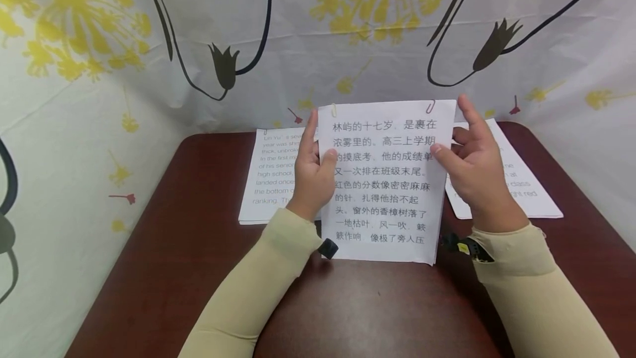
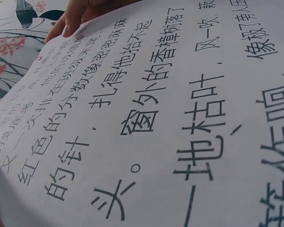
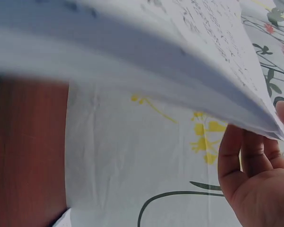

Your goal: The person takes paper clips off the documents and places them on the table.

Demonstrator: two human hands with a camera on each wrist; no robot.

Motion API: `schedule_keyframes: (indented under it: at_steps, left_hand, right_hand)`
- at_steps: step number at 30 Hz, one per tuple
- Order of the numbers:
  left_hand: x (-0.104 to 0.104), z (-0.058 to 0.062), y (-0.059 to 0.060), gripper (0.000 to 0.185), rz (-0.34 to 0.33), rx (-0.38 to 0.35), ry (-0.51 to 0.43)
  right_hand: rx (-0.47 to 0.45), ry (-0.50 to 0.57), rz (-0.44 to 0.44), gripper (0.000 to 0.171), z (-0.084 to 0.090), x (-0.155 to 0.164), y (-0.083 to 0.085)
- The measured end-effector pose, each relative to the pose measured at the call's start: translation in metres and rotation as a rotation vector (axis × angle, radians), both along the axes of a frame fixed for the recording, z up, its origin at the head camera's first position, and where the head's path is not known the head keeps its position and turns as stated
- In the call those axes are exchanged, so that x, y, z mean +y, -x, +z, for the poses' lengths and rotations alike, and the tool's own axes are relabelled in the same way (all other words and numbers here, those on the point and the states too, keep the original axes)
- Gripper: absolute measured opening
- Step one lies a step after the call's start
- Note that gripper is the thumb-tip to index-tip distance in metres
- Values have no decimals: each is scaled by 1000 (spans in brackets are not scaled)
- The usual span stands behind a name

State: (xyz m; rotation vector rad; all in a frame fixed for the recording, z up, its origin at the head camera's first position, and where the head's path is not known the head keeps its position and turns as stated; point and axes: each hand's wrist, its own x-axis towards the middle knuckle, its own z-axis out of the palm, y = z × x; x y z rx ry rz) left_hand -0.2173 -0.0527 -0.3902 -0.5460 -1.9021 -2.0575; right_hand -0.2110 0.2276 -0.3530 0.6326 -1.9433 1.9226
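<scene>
A white clipped sheaf of paper printed with black Chinese characters (image 1: 385,181) is held upright above the dark brown wooden counter (image 1: 377,308), pinched at its edges by the left hand (image 1: 312,173) and right hand (image 1: 474,167), fingers clamped lightly. Pages could buckle or slip from so shallow a grip.
</scene>
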Motion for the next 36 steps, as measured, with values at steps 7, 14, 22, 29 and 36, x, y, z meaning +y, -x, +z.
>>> schedule_keyframes:
  at_steps: [7,14,22,29,36]
  left_hand:
    - [4,1,-4,84,-30,38,4]
    - [6,4,-10,83,-38,44,6]
    - [9,3,-11,82,-64,118,-7]
    - [10,2,-11,82,-91,152,-16]
    - [10,1,-10,83,-100,152,-23]
  right_hand:
    - [73,69,-46,79,7,-1,-5]
    - [159,42,-125,59,12,-1,-10]
    - [177,132,-151,43,14,-4,-10]
    - [181,114,-186,37,14,-6,-12]
    - [144,123,-184,35,14,-6,-13]
